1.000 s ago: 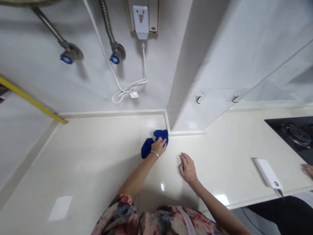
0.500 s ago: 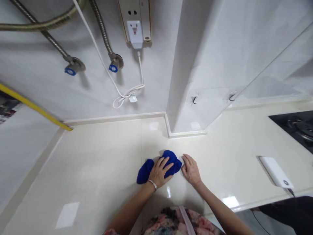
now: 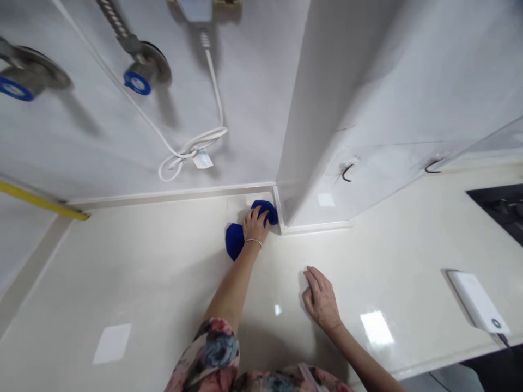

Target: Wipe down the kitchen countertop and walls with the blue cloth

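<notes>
Cloth (image 3: 234, 241), deep blue; bunched, partly hidden, visible in two parts; lying just below frame centre, slanting from lower left to upper right

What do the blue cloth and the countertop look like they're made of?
The blue cloth under the left hand: soft fabric, perhaps microfibre, matte, going by its bunched shape and dull surface. The cream countertop: hard and glossy, possibly engineered stone, since lights reflect in bright patches.

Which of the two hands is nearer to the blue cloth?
Left. The left hand is on the blue cloth; the right hand is apart from it, to its right.
</notes>
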Tool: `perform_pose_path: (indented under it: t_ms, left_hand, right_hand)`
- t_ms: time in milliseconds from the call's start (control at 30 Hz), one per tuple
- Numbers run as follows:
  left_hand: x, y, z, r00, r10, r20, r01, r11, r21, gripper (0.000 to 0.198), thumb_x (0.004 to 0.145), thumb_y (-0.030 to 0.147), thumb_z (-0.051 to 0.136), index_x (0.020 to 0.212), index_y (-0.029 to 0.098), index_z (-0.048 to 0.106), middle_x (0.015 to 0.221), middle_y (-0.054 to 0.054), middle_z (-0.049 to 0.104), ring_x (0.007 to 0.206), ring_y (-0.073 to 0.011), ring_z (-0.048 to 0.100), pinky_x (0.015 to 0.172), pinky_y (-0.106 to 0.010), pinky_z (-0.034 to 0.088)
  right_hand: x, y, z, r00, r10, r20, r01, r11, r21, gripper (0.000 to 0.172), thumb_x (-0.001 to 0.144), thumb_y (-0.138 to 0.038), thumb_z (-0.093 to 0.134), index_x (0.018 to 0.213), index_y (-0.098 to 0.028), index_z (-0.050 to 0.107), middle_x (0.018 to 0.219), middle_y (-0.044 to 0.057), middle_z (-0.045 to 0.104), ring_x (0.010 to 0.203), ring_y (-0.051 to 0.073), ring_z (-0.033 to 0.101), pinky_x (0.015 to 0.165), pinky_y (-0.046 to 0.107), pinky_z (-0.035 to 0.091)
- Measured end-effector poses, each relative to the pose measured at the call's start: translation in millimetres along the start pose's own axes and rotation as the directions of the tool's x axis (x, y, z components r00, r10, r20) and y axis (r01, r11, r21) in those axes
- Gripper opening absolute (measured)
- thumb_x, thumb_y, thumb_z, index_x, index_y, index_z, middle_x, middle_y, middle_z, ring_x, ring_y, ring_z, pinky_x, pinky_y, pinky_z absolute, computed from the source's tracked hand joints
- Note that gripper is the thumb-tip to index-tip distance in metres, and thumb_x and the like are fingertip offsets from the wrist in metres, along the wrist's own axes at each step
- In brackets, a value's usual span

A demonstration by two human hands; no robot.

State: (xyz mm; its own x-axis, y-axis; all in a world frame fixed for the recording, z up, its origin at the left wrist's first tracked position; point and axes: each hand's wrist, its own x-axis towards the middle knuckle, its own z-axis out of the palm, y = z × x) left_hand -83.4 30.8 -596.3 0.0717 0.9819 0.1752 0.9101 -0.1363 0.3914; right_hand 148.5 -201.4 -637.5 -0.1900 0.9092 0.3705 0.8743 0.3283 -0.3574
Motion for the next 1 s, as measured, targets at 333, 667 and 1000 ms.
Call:
perform_pose_path:
  t_ms: [333, 667, 1000]
  left_hand:
    - [78, -2, 19.0, 1.0, -0.003, -0.015, 0.003, 1.0, -0.027, 0.043, 0.09, 0.021, 0.061, 0.131, 0.029, 0.071, 0.147, -0.004, 0.06, 0.138, -0.0316, 0.045, 0.118, -0.05, 0.04]
    - [47, -23, -6.8, 0.995, -0.04, -0.096, 0.038, 0.999, -0.023, 0.04, 0.097, 0.029, 0.053, 0.132, 0.027, 0.071, 0.148, -0.008, 0.06, 0.134, -0.0309, 0.049, 0.116, -0.048, 0.043]
    - [-121, -46, -57.2, 0.991, -0.111, -0.069, 0.117, 0.989, 0.087, 0.041, 0.097, 0.029, 0.053, 0.134, 0.029, 0.07, 0.15, -0.007, 0.059, 0.134, -0.032, 0.051, 0.111, -0.052, 0.05]
  right_hand:
    - [-1, -1, -1, 0.998, 0.038, 0.041, -0.037, 0.999, -0.008, 0.06, 0.09, -0.013, 0.047, 0.149, -0.018, 0.045, 0.149, 0.016, 0.053, 0.14, 0.03, 0.048, 0.108, 0.054, 0.051]
    - [3, 1, 7, 0.998, 0.005, -0.062, -0.004, 1.0, 0.013, 0.055, 0.09, -0.013, 0.046, 0.144, -0.018, 0.051, 0.146, 0.014, 0.056, 0.137, 0.028, 0.05, 0.108, 0.051, 0.052]
    - [2, 6, 16, 0.993, -0.009, -0.119, 0.012, 1.0, 0.024, 0.051, 0.088, -0.015, 0.047, 0.138, -0.017, 0.056, 0.141, 0.015, 0.059, 0.131, 0.029, 0.054, 0.105, 0.051, 0.052]
